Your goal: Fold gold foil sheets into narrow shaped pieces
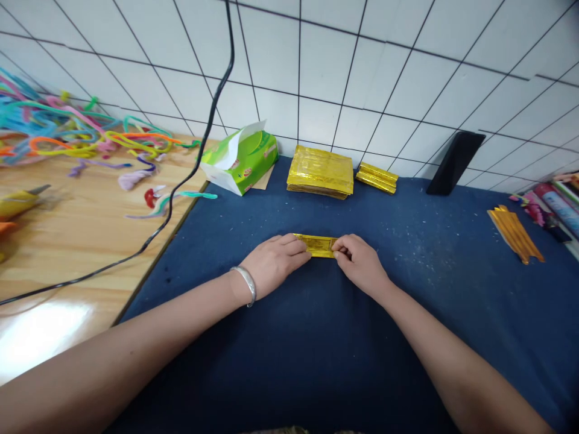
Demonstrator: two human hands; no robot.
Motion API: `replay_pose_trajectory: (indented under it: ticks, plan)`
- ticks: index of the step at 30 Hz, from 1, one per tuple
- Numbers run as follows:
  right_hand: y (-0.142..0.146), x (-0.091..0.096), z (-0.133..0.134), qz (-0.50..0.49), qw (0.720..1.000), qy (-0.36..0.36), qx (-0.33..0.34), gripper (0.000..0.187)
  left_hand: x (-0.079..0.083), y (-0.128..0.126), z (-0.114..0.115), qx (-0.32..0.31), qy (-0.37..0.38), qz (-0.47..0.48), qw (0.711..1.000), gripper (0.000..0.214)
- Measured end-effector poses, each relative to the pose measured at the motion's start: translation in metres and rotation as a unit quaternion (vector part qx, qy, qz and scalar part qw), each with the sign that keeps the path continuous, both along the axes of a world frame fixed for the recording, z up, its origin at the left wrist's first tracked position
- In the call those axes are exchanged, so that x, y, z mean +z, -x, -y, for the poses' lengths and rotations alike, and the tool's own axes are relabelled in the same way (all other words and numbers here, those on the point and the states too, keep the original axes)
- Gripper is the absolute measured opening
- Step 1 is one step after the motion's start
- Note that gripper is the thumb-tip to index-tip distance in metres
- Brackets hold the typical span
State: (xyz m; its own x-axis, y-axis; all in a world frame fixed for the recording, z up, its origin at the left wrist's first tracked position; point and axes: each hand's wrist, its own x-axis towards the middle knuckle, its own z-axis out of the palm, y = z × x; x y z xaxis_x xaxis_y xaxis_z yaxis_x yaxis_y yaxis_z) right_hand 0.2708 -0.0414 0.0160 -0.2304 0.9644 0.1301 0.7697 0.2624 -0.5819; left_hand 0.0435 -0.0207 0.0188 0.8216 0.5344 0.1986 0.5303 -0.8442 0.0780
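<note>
A narrow folded strip of gold foil paper (319,245) lies on the dark blue cloth (316,349) in front of me. My left hand (274,263), with a silver bangle on its wrist, presses the strip's left end with its fingers closed on it. My right hand (359,260) pinches the right end between thumb and fingers. Both hands rest on the cloth, and the middle of the strip shows between them.
A stack of gold foil sheets (320,171) and a small pile of folded gold strips (377,177) lie by the tiled wall. A green tissue box (241,159) stands left of them. Pipe cleaners (67,135) and a black cable (181,181) cross the wooden table. More folded gold pieces (514,232) lie right.
</note>
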Motion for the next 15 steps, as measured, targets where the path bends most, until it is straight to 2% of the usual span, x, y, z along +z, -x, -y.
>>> replay_pose_trajectory:
  ticks: [5,10,15]
  plan:
    - [0.001,0.000,0.003,0.036,0.998,-0.050,0.017,0.017,0.006,-0.005,0.012,0.019,-0.026,-0.051,0.998,0.027]
    - [0.008,0.002,0.011,0.154,0.978,-0.129,0.060,0.026,0.008,-0.012,0.023,0.033,-0.051,-0.080,0.995,0.034]
    - [0.011,0.005,0.016,0.214,0.962,-0.142,0.099,0.028,0.008,-0.015,0.023,0.032,-0.036,-0.095,0.994,0.036]
